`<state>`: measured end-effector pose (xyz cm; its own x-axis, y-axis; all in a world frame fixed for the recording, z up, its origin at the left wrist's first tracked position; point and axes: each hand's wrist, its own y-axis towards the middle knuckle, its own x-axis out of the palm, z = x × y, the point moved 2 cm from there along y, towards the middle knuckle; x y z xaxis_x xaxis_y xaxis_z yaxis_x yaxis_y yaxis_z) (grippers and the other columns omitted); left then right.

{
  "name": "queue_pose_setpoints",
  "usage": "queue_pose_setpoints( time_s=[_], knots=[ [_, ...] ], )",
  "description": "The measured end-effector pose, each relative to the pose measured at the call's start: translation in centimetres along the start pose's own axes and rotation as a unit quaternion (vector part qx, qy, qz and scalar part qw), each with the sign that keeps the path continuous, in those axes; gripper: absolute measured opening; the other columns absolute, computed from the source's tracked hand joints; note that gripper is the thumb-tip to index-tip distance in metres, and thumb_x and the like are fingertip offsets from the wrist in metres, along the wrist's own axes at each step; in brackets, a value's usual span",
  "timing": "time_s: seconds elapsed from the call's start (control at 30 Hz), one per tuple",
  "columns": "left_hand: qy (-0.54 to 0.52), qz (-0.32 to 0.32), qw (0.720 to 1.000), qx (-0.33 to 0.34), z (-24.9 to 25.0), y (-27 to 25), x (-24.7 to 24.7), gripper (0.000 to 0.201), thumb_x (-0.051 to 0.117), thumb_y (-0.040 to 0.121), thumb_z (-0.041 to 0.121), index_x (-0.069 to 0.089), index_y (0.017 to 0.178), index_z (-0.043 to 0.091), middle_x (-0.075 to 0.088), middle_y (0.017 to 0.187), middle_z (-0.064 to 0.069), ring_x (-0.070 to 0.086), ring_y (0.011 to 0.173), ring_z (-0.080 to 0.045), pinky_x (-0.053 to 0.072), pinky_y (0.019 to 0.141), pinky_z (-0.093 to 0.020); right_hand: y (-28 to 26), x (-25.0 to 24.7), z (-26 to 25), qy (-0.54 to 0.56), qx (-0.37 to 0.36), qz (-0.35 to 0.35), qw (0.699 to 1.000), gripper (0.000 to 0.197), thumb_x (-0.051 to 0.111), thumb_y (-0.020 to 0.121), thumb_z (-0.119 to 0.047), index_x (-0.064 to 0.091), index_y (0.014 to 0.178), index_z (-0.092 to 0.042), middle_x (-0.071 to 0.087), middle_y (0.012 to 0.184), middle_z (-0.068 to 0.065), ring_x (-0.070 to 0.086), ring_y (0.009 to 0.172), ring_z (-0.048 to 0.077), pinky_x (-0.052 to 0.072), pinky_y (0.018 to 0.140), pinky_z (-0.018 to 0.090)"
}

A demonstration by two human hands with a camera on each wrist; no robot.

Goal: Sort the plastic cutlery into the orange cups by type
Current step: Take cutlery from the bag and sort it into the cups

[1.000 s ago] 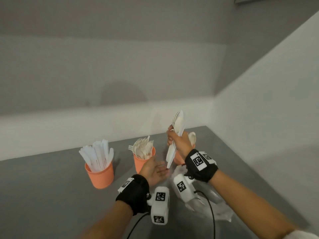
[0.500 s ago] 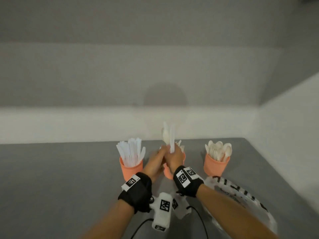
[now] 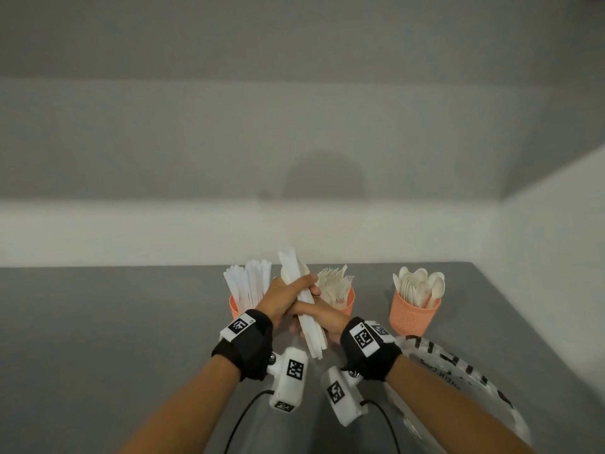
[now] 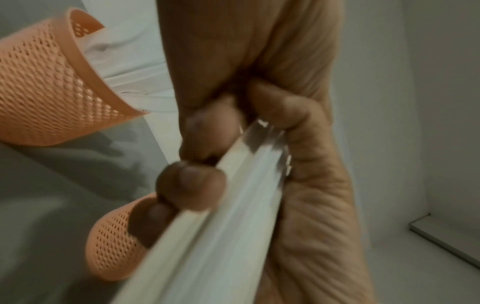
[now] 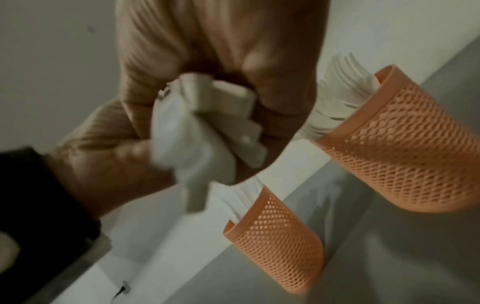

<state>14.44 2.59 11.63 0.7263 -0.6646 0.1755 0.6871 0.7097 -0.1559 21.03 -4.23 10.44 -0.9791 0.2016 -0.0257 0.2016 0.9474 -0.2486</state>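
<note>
Three orange mesh cups stand in a row on the grey table: the left cup (image 3: pixel 233 306) holds knives, the middle cup (image 3: pixel 349 299) forks, the right cup (image 3: pixel 412 319) spoons. In front of the left and middle cups both hands hold one bundle of white cutlery (image 3: pixel 302 309), tilted with its top to the left. My left hand (image 3: pixel 284 294) wraps the bundle's upper half, fingers curled round it (image 4: pixel 192 185). My right hand (image 3: pixel 324 317) grips the lower handles (image 5: pixel 207 123). The right wrist view shows the fork cup (image 5: pixel 405 144) and knife cup (image 5: pixel 280 246) close by.
A clear plastic bag with black print (image 3: pixel 458 381) lies on the table at the right, beside my right forearm. White walls close the table at the back and right. The left part of the grey table (image 3: pixel 98 339) is bare.
The right hand alone held the bundle upright a second ago. The left hand has joined it, and the bundle now tilts left and sits lower, in front of the cups.
</note>
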Motion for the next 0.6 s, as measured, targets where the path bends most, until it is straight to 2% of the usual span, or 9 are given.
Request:
queue_pose_setpoints(
  time_s=[0.07,0.17,0.23,0.27,0.33,0.4,0.5,0.6],
  knots=[
    [0.004,-0.021,1.000,-0.004,0.1,0.1,-0.2,0.023,0.065,0.084,0.023,0.063,0.065,0.010,0.066,0.063,-0.004,0.061,0.064,-0.021,0.051,0.064,-0.029,-0.2,0.2,0.0,0.064,0.031,-0.034,0.997,0.021,0.055,0.086,-0.013,0.054,0.065,-0.010,0.051,0.041,-0.001,0.048,0.036,0.008,0.044,0.042,0.018],
    [0.027,-0.046,0.999,-0.005,0.2,0.1,-0.7,0.024,0.065,0.083,0.030,0.065,0.070,0.010,0.068,0.066,-0.002,0.062,0.064,-0.019,0.051,0.059,-0.026,0.1,0.3,0.5,0.156,0.057,-0.029,0.986,0.028,0.051,0.092,-0.012,0.047,0.064,-0.012,0.044,0.042,-0.005,0.039,0.033,0.005,0.039,0.038,0.017],
    [0.028,-0.042,0.999,0.010,0.2,0.3,-0.9,0.021,0.065,0.083,0.029,0.066,0.080,0.008,0.070,0.074,-0.003,0.065,0.070,-0.018,0.053,0.066,-0.027,0.3,0.5,0.9,0.129,0.058,-0.006,0.990,0.028,0.050,0.093,-0.018,0.042,0.066,-0.016,0.038,0.039,-0.005,0.033,0.031,0.006,0.036,0.038,0.017],
    [0.029,-0.034,0.999,0.022,0.2,0.3,-1.0,0.024,0.065,0.083,0.029,0.065,0.091,0.007,0.071,0.081,-0.005,0.066,0.076,-0.019,0.054,0.073,-0.028,0.4,0.6,1.1,0.105,0.049,0.012,0.993,0.027,0.050,0.093,-0.020,0.040,0.067,-0.017,0.035,0.038,-0.005,0.031,0.030,0.007,0.033,0.037,0.017],
    [0.032,0.000,0.999,0.039,0.1,0.6,-1.4,0.038,0.066,0.083,0.029,0.055,0.113,0.008,0.069,0.099,-0.009,0.066,0.091,-0.023,0.054,0.084,-0.033,0.5,0.6,1.6,0.082,0.032,0.057,0.994,0.028,0.050,0.092,-0.021,0.040,0.067,-0.017,0.033,0.039,-0.006,0.028,0.030,0.007,0.028,0.036,0.016],
    [0.019,0.051,0.997,0.045,0.2,0.9,-1.8,0.042,0.067,0.083,0.026,0.049,0.119,0.014,0.067,0.105,-0.009,0.064,0.097,-0.024,0.051,0.087,-0.036,0.6,0.3,2.0,0.080,0.018,0.092,0.992,0.027,0.052,0.092,-0.022,0.042,0.067,-0.016,0.034,0.040,-0.006,0.028,0.030,0.007,0.026,0.036,0.015],
    [0.043,0.097,0.992,0.068,0.7,1.3,-2.1,0.037,0.068,0.083,0.021,0.055,0.116,0.008,0.064,0.102,-0.010,0.061,0.092,-0.021,0.051,0.075,-0.028,0.7,0.2,2.5,0.071,0.014,0.111,0.991,0.025,0.056,0.091,-0.028,0.046,0.073,-0.015,0.037,0.041,-0.005,0.031,0.030,0.006,0.027,0.035,0.015],
    [0.085,0.119,0.985,0.086,0.6,1.6,-2.6,0.030,0.069,0.082,0.020,0.059,0.105,0.003,0.061,0.087,-0.005,0.054,0.072,-0.012,0.044,0.054,-0.011,0.7,0.2,2.7,0.060,0.012,0.107,0.992,0.023,0.059,0.090,-0.031,0.050,0.077,-0.014,0.042,0.041,-0.003,0.034,0.029,0.006,0.030,0.034,0.015]
  ],
)
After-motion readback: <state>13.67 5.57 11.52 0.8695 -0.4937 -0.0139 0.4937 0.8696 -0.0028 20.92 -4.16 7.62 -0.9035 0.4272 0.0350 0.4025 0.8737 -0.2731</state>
